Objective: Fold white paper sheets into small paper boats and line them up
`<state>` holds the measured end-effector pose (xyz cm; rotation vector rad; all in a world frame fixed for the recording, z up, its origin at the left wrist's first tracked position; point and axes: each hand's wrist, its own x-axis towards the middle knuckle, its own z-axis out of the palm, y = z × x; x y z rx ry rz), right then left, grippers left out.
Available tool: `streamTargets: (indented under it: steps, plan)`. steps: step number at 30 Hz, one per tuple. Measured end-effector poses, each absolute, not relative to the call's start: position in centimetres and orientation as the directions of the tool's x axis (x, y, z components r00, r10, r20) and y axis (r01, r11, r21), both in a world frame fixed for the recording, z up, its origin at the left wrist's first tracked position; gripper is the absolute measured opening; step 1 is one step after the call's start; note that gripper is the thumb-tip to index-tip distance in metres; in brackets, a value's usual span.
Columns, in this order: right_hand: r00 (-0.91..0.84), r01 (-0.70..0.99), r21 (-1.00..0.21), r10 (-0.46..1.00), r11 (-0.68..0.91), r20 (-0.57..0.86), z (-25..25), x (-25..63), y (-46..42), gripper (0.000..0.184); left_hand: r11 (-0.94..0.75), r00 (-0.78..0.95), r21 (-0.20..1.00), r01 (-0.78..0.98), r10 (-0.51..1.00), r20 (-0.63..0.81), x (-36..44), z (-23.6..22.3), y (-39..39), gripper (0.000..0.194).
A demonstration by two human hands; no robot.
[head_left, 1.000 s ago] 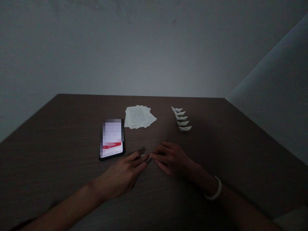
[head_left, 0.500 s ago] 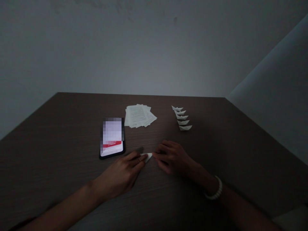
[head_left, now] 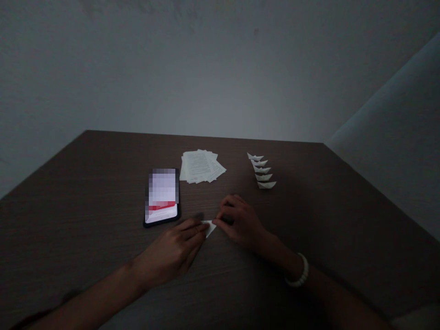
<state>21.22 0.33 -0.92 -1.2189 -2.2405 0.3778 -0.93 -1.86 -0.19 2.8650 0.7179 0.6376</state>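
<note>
A small folded piece of white paper [head_left: 211, 228] lies on the table in front of me, its visible part a triangle. My left hand [head_left: 178, 244] presses it down, fingers close together over its left part, which they hide. At the paper's right corner, my right hand [head_left: 243, 223] pinches with thumb and forefinger, the other fingers curled. Beyond my right hand stand several white paper boats [head_left: 263, 170] in a line running away from me.
A phone [head_left: 162, 213] with a lit, partly blurred screen lies left of the paper. Loose printed sheets [head_left: 199, 166] form a pile farther back. The brown table [head_left: 103, 183] ends at a grey wall [head_left: 213, 68].
My right hand has shifted slightly left along the paper, and its thumb and forefinger now pinch the corner. The left hand stays nearly in place. The view has moved slightly.
</note>
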Motion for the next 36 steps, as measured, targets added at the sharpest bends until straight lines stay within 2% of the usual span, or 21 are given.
streamTargets:
  steps: [8,13,16,22,28,32,36]
  plan:
    - [-0.371,0.736,-0.529,0.905,0.423,0.208,0.0,20.8,1.1,0.020,-0.889,0.800,0.212,0.407,0.459,0.386,-0.8,0.2,-1.7,0.029]
    - [-0.449,0.792,-0.388,0.881,0.470,0.150,0.8,20.8,2.9,0.044,-0.878,0.797,0.230,0.420,0.478,0.368,-0.9,0.1,-1.7,0.030]
    - [-0.458,0.809,-0.351,0.880,0.471,0.123,0.9,20.7,3.4,0.053,-0.875,0.793,0.244,0.419,0.483,0.370,-1.0,0.1,-1.7,0.031]
    - [-0.386,0.801,-0.407,0.899,0.438,0.207,0.2,20.9,2.1,0.044,-0.863,0.785,0.242,0.443,0.504,0.361,-1.1,0.0,-1.7,0.032]
    - [-0.435,0.694,-0.487,0.848,0.530,0.303,-0.8,22.2,0.9,0.010,-0.819,0.740,0.323,0.474,0.570,0.358,-1.3,-0.6,-1.4,0.035]
    - [-0.484,0.660,-0.479,0.815,0.579,0.318,-0.7,22.5,0.4,0.014,-0.802,0.687,0.299,0.517,0.597,0.413,-1.4,-0.9,-1.3,0.033]
    - [-0.492,0.648,-0.473,0.802,0.597,0.338,-0.6,22.3,0.0,0.014,-0.743,0.610,0.260,0.617,0.660,0.438,-1.4,-0.8,-1.3,0.019]
